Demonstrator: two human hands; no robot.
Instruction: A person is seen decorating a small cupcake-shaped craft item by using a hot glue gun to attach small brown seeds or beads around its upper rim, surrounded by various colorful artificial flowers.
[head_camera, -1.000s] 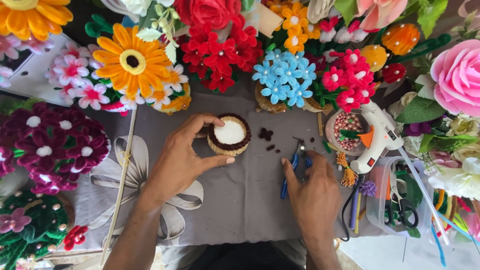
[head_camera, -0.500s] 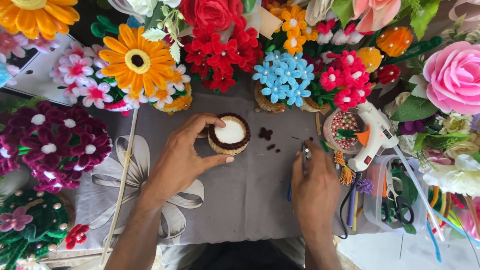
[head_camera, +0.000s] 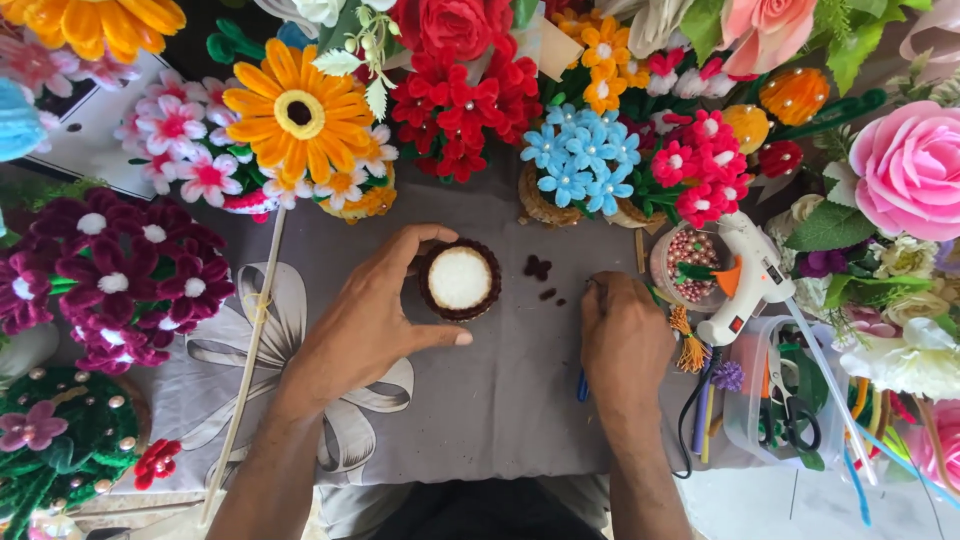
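- Head view, looking straight down on a grey cloth spread over the work table, ringed with handmade flowers.
- Left hand: thumb and forefinger curved round a small round cup, brown-rimmed with a white top, pinching its left side. The cup stands upright near the middle of the cloth, toward its far edge.
- Right hand: closed over blue-handled pliers, knuckles up; only the handle ends show below the palm, the nose hidden under the fingers. Long axis runs near-to-far across the cloth.
- Relation: the cup lies to the left of the right hand, well apart; small dark scraps lie between them. The left hand is much nearer the cup, already touching it.
- Beside the right hand, toward the cloth's right edge: white glue gun, jar of pink beads, clear tub with scissors.
- Change from the earlier frames: the pliers lay open on the cloth with the right hand reaching; now the hand has covered and gripped them. The left hand and cup have kept their place.
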